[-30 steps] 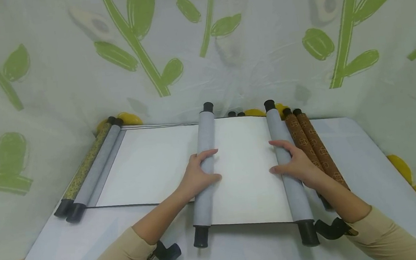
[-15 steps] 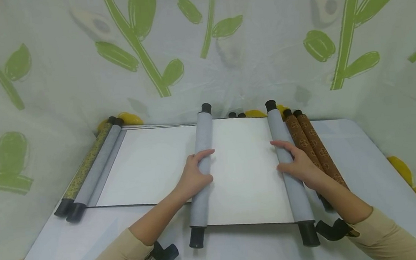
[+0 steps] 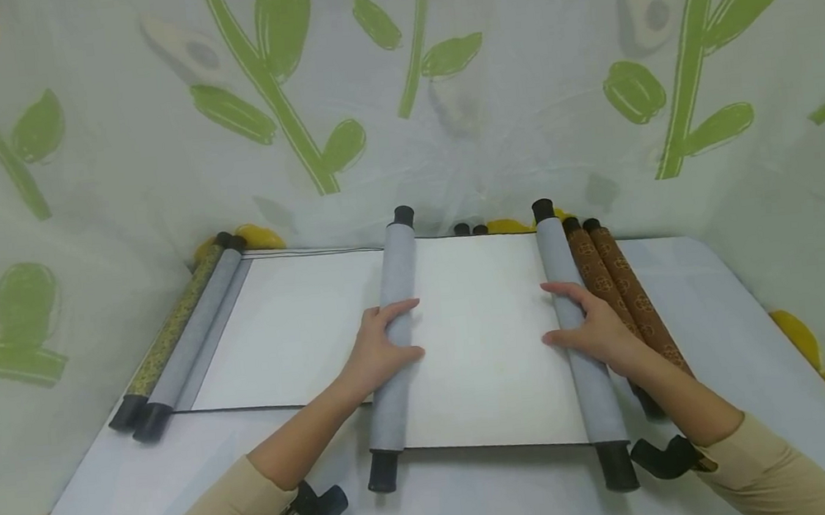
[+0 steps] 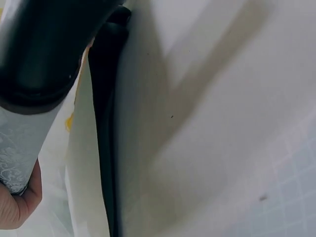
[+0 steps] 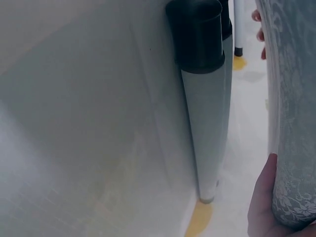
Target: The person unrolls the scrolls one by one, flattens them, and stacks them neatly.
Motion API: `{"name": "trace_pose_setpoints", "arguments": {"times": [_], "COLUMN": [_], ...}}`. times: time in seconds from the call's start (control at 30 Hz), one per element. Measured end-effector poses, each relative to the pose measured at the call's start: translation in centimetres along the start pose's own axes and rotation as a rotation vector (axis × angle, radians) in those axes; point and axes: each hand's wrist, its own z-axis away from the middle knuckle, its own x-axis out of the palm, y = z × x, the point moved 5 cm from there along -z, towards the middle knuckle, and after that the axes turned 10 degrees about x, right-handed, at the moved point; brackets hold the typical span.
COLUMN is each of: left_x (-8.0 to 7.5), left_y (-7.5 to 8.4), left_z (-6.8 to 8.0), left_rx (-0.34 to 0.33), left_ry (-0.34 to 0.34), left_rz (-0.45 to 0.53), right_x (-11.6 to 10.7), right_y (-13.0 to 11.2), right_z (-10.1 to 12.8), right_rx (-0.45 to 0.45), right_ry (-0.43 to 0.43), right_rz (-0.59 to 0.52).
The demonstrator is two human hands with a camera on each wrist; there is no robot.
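Note:
A scroll lies partly unrolled, with blank white paper (image 3: 485, 358) between two grey rollers that have black end knobs. My left hand (image 3: 377, 352) grips the left roller (image 3: 390, 409), thumb and forefinger around it. On the other side my right hand (image 3: 593, 330) holds the right roller (image 3: 604, 413) the same way. The left wrist view shows the roller's black knob (image 4: 39, 59) close up, with fingers (image 4: 33, 192) on the patterned grey cloth. In the right wrist view, the brocade-like roller (image 5: 301, 123) has fingertips and the thumb about it.
Another blank scroll (image 3: 278, 328) lies open at the left, partly behind my left roller. Its grey roller (image 3: 193, 341) sits beside a yellow-green patterned roll (image 3: 177, 330). Two brown patterned rolls (image 3: 636, 302) lie right of my right hand. A flowered sheet (image 3: 518, 115) hangs behind the table.
My left hand and the left roller have moved left. The right hand and right roller have shifted slightly right, so more white paper shows between the rollers.

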Motion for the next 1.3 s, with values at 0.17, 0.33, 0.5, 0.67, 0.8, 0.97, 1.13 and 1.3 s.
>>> {"name": "trace_pose_setpoints", "arguments": {"times": [0.17,0.33,0.5,0.67,0.8,0.97,1.13,1.3], "left_x": [0.0,0.0,-0.2,-0.6,-1.0,-1.2,-1.1,-1.2], "left_y": [-0.2,0.0,0.3,0.5,0.4,-0.2,-0.7,-0.7], "left_z": [-0.1,-0.1,0.0,0.3,0.2,0.1,0.3,0.5], "left_rx": [0.003,0.014,0.018,0.027,0.047,0.027,0.003,0.009], "left_ry": [0.002,0.004,0.005,0.002,-0.011,-0.004,-0.007,0.010], "left_rz": [-0.008,-0.022,-0.034,-0.059,-0.078,-0.091,-0.087,-0.097], "right_x": [-0.2,-0.2,-0.3,-0.7,-1.1,-1.4,-1.3,-1.3], "right_y": [0.2,0.3,0.3,0.4,0.7,1.0,1.3,1.1], "right_z": [-0.2,-0.3,-0.3,-0.2,0.1,0.5,0.6,0.8], "right_rx": [0.008,0.001,-0.017,-0.005,0.005,0.012,0.035,0.024], "right_ry": [0.007,0.001,-0.011,-0.015,-0.021,-0.015,-0.002,0.003], "right_rz": [0.001,-0.014,-0.025,-0.016,-0.023,-0.011,0.006,-0.007]}}
